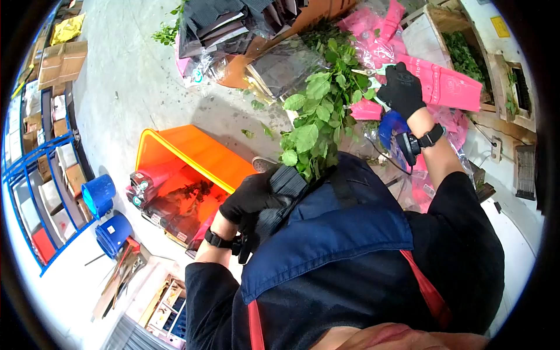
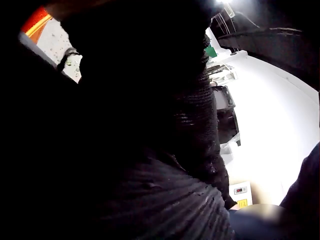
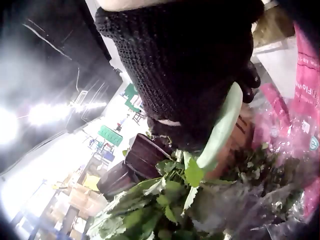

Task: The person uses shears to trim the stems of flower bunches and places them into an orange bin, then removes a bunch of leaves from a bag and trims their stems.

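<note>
In the head view my black-gloved left hand (image 1: 251, 197) grips a black ribbed wrap (image 1: 290, 181) against the front of the navy apron (image 1: 326, 239). Out of that wrap rises a bunch of leafy green stems (image 1: 318, 119), leaning away from the body. My right hand (image 1: 401, 92), also gloved, holds pruning shears (image 1: 380, 70) beside the upper leaves, blades pointing toward them. The right wrist view shows the pale green shears handle (image 3: 224, 127) under the fingers, with leaves (image 3: 165, 200) close below. Dark glove and ribbed wrap (image 2: 165, 200) fill most of the left wrist view.
An orange bin (image 1: 192, 153) with wrapped bundles stands at left. Blue buckets (image 1: 114, 233) and a blue shelf rack (image 1: 44, 192) are beyond it. Black sleeves (image 1: 233, 29) are piled ahead. Pink printed wrapping (image 1: 449, 84) and a wooden crate (image 1: 434, 32) lie to the right.
</note>
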The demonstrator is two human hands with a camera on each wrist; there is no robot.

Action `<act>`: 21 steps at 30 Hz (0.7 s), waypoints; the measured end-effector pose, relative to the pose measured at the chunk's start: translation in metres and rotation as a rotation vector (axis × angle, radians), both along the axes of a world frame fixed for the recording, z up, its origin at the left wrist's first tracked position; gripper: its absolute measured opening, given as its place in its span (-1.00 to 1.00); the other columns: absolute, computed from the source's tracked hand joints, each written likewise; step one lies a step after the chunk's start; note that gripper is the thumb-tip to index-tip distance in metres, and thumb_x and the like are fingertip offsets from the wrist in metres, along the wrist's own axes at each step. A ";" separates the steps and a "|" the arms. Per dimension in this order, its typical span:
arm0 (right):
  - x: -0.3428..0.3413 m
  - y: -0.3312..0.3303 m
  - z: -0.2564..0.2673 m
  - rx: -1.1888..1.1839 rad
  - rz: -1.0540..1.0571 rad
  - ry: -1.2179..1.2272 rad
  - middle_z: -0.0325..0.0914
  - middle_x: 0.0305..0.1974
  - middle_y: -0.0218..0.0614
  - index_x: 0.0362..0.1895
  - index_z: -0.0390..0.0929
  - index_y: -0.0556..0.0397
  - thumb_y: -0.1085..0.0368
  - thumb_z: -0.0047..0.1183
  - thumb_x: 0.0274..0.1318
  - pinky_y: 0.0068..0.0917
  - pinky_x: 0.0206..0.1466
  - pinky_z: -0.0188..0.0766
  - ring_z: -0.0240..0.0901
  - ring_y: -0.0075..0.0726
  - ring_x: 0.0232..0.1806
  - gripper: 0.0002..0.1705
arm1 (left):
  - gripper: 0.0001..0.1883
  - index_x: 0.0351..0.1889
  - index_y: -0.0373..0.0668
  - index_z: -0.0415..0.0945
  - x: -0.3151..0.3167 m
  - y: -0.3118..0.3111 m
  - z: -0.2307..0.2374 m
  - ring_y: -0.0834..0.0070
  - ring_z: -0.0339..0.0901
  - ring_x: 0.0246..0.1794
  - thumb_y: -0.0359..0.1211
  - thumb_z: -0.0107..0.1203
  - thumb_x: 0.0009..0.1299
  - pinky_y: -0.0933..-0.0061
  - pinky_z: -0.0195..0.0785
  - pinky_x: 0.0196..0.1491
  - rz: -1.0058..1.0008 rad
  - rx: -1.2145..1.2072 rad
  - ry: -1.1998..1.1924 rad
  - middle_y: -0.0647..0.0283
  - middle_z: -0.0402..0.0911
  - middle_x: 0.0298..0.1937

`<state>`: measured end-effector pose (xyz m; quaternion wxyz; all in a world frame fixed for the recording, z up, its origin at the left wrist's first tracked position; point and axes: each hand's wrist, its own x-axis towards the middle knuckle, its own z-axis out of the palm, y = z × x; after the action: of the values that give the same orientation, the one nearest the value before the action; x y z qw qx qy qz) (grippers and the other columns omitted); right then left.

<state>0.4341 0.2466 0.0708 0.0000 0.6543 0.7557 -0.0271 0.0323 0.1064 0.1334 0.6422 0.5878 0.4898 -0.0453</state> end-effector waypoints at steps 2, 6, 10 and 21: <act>0.002 0.005 -0.010 -0.038 -0.010 0.023 0.47 -0.32 0.00 -0.35 0.51 0.03 0.06 0.16 -0.29 -0.08 -0.30 0.49 0.54 0.09 -0.33 -0.62 | -0.01 0.29 -0.19 0.21 0.004 -0.001 0.000 0.05 0.45 0.12 0.11 0.37 -0.03 0.21 0.31 0.12 0.003 -0.001 -0.012 -0.13 0.52 0.02; 0.017 0.010 -0.022 -0.093 0.003 0.092 0.49 -0.29 0.05 -0.34 0.52 0.05 0.03 0.10 -0.27 -0.01 -0.23 0.48 0.52 0.14 -0.28 -0.59 | -0.01 0.27 -0.28 0.25 0.004 -0.003 -0.003 0.15 0.54 0.01 0.05 0.40 -0.07 0.28 0.34 0.04 0.025 0.027 0.000 -0.11 0.58 -0.09; 0.021 0.004 -0.015 -0.096 -0.015 0.119 0.47 -0.31 0.02 -0.37 0.52 0.04 -0.01 0.15 -0.33 -0.01 -0.25 0.46 0.51 0.10 -0.28 -0.56 | 0.01 0.30 -0.19 0.21 0.003 -0.001 -0.004 0.05 0.43 0.15 0.09 0.40 -0.06 0.21 0.30 0.13 0.053 -0.022 -0.010 -0.13 0.51 0.06; 0.027 -0.030 0.017 0.027 -0.055 -0.004 0.44 -0.37 -0.09 -0.37 0.50 0.01 0.08 0.22 -0.35 -0.11 -0.33 0.45 0.48 0.03 -0.37 -0.60 | 0.04 0.30 -0.32 0.19 0.008 0.012 -0.011 0.23 0.49 0.12 -0.04 0.45 -0.10 0.31 0.29 0.12 0.019 0.038 -0.002 -0.06 0.56 0.03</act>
<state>0.4613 0.2165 0.0878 -0.0082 0.6749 0.7377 -0.0157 0.0405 0.1183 0.1227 0.6317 0.5954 0.4955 -0.0294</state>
